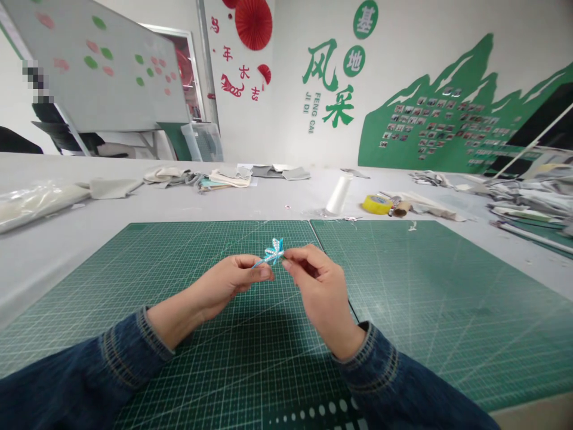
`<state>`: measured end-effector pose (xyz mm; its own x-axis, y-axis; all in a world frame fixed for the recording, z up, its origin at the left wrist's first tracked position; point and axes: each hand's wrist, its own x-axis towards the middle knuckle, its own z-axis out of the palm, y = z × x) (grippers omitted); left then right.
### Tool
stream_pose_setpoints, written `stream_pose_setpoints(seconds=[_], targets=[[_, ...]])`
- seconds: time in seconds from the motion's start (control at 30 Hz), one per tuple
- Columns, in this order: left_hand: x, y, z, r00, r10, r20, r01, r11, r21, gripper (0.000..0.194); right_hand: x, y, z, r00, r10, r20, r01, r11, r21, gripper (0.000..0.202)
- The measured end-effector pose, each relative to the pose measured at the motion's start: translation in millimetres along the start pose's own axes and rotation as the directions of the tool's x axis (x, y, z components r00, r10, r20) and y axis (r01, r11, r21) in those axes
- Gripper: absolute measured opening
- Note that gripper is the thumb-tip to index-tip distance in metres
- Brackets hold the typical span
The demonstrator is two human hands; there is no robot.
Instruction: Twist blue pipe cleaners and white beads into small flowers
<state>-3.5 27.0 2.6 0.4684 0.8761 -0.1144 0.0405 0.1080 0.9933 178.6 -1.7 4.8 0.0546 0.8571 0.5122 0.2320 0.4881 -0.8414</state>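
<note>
Sleeves of blue denim (132, 346) reach in from the lower corners of the frame as two bare hands meet over a small blue-and-white petal-shaped piece (274, 251), held up just above the middle of the picture's lower half. The left hand (242, 275) pinches the piece's blue stem between thumb and bent fingers, the gap closed. The right hand (320, 286) brings thumb and forefinger nearly together on the piece's right end, the remaining fingers curled toward the palm; whether that thumb presses fully against it cannot be told. Beneath them, a green gridded cutting mat (179, 257) fills the lower center and left, meeting a second green mat (430, 286) at right along a dark seam. Beyond the mats, at center right, a white cone of thread (339, 194) stands tilted in view near a roll of yellow tape (376, 204). Gray and cream fabric scraps (282, 172) lie along the far side of the pale table (250, 203), with a clear plastic-wrapped bundle (40, 202) at the left edge. A whiteboard (129, 65) dotted with pink and green shapes occupies the upper left; a green mountain mural (470, 77) set with small photographs covers the wall at upper right.
</note>
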Motion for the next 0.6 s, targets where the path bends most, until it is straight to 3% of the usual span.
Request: stream_pose_setpoints(seconds=[0.1, 0.17, 0.27, 0.33, 0.4, 0.47, 0.53, 0.6], targets=[[0, -4, 7.8, 0.999, -0.012, -0.053, 0.009, 0.999, -0.043, 0.02, 2, 6, 2, 0.983, 0.181, -0.028, -0.175, 0.975, 0.138, 0.006], [-1, -6, 13.5, 0.994, 0.018, -0.112, -0.015, 1.0, 0.024, 0.02, 4, 9, 2, 0.962, 0.274, -0.014, -0.264, 0.938, 0.222, 0.007], [-2, -5, 18.8, 0.971, 0.16, -0.178, -0.111, 0.959, 0.259, 0.016, 5, 10, 2, 0.946, 0.324, 0.015, -0.317, 0.912, 0.261, 0.007], [-5, -3, 19.4, 0.936, 0.299, -0.187, -0.176, 0.855, 0.488, 0.014, 5, 9, 2, 0.945, 0.326, 0.023, -0.322, 0.919, 0.227, 0.005], [-9, 0, 18.8, 0.881, 0.451, -0.143, -0.227, 0.668, 0.709, 0.013, 5, 9, 2, 0.956, 0.293, 0.014, -0.291, 0.945, 0.15, 0.003], [-14, 1, 18.3, 0.79, 0.612, -0.035, -0.279, 0.41, 0.868, 0.015, 4, 10, 1, 0.977, 0.214, -0.018, -0.213, 0.976, 0.032, 0.003], [-20, 2, 18.6, 0.678, 0.723, 0.135, -0.307, 0.112, 0.945, 0.016, 3, 11, 1, 0.993, 0.105, -0.046, -0.109, 0.988, -0.107, 0.006], [-25, 4, 19.3, 0.593, 0.75, 0.293, -0.29, -0.14, 0.947, 0.016, 2, 12, 1, 0.999, 0.0, -0.043, -0.01, 0.975, -0.222, 0.01]])
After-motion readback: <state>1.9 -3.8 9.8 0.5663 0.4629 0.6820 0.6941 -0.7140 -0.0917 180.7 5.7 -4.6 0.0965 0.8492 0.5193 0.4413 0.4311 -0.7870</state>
